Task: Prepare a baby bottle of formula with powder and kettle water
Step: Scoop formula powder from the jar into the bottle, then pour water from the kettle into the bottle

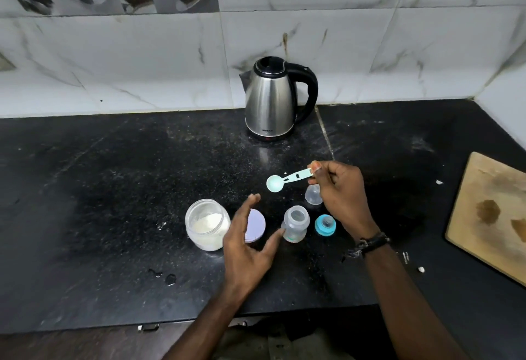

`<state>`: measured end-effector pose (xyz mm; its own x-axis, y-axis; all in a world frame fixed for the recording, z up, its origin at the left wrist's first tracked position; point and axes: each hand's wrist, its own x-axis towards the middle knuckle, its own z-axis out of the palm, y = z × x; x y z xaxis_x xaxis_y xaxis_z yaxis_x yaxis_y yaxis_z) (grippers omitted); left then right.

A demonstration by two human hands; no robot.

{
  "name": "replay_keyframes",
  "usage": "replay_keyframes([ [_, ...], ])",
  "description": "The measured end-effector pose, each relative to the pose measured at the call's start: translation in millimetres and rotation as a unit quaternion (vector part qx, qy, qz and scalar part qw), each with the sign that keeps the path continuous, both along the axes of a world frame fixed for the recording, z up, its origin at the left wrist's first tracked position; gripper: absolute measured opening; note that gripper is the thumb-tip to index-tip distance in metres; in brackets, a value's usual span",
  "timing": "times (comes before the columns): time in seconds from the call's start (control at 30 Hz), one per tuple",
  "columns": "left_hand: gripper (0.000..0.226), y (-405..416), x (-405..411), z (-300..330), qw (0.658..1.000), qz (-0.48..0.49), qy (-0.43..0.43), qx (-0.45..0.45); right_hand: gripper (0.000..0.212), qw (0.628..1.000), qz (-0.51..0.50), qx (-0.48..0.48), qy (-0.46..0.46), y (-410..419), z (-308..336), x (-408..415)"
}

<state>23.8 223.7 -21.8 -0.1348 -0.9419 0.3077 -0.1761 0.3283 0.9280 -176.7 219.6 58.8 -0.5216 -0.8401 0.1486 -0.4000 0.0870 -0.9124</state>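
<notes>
My right hand (340, 194) pinches the handle end of a pale teal scoop (287, 179), held above the counter with its empty bowl pointing left. My left hand (250, 240) hovers open between an uncapped glass jar of white powder (207, 224) and the clear baby bottle (295, 224), thumb tip close to the bottle. The bottle stands upright without its top. Its teal collar with nipple (325, 225) lies just to its right. A clear cap (313, 195) stands behind, partly hidden by my right hand. The steel kettle (273, 97) stands shut at the back.
The jar's round lid (256, 224) lies flat between jar and bottle, partly under my left hand. A wooden cutting board (492, 214) sits at the right edge. Powder specks and small water drops (170, 278) mark the black counter (113, 188).
</notes>
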Motion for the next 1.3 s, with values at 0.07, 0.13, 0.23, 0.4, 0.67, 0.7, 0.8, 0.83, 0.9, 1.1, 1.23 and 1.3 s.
replay_keyframes([
  [0.07, 0.075, -3.7, 12.3, 11.8, 0.999, 0.032, 0.014, -0.035, 0.024, 1.0, 0.01, -0.007, -0.008, -8.9, 1.5, 10.8],
  [0.13, 0.076, -9.8, 26.7, 18.5, 0.994, 0.068, 0.002, -0.083, 0.024, 1.0, 0.02, -0.015, -0.013, -17.8, 2.0, 22.4],
  [0.23, 0.086, -21.9, 50.6, 16.7, 0.99, 0.106, -0.025, -0.09, 0.027, 0.999, 0.041, -0.023, -0.003, -28.5, 1.5, 42.6],
  [0.4, 0.104, -32.6, 81.4, -1.3, 0.99, 0.13, -0.051, 0.005, 0.025, 0.988, 0.125, -0.02, 0.092, -38.7, -1.4, 91.2],
  [0.67, 0.098, -28.0, 87.9, -10.3, 0.99, 0.087, -0.082, 0.072, 0.024, 0.881, 0.266, 0.159, 0.356, -55.4, -12.2, 155.4],
  [0.7, 0.097, -27.9, 87.5, -9.7, 0.99, 0.084, -0.082, 0.074, 0.024, 0.872, 0.268, 0.175, 0.371, -58.5, -12.9, 159.0],
  [0.8, 0.097, -27.7, 86.5, -8.9, 0.991, 0.081, -0.084, 0.07, 0.024, 0.86, 0.259, 0.2, 0.391, -68.6, -13.8, 164.7],
  [0.83, 0.097, -27.6, 86.4, -9.0, 0.991, 0.079, -0.082, 0.07, 0.022, 0.858, 0.255, 0.197, 0.399, -71.2, -13.6, 165.4],
  [0.9, 0.098, -27.7, 86.3, -9.8, 0.992, 0.075, -0.078, 0.07, 0.016, 0.866, 0.251, 0.175, 0.396, -73.7, -13.2, 164.4],
  [1.1, 0.1, -28.0, 85.4, -13.0, 0.99, 0.098, -0.091, 0.035, 0.025, 0.945, 0.211, 0.081, 0.237, -67.8, -7.6, 141.1],
  [1.23, 0.101, -29.0, 73.0, -6.5, 0.987, 0.119, -0.098, -0.04, 0.03, 0.975, 0.144, 0.024, 0.166, -74.0, -1.1, 102.2],
  [1.3, 0.099, -29.3, 60.3, 2.2, 0.985, 0.116, -0.099, -0.083, 0.031, 0.985, 0.102, -0.004, 0.14, -77.0, 0.8, 79.6],
])
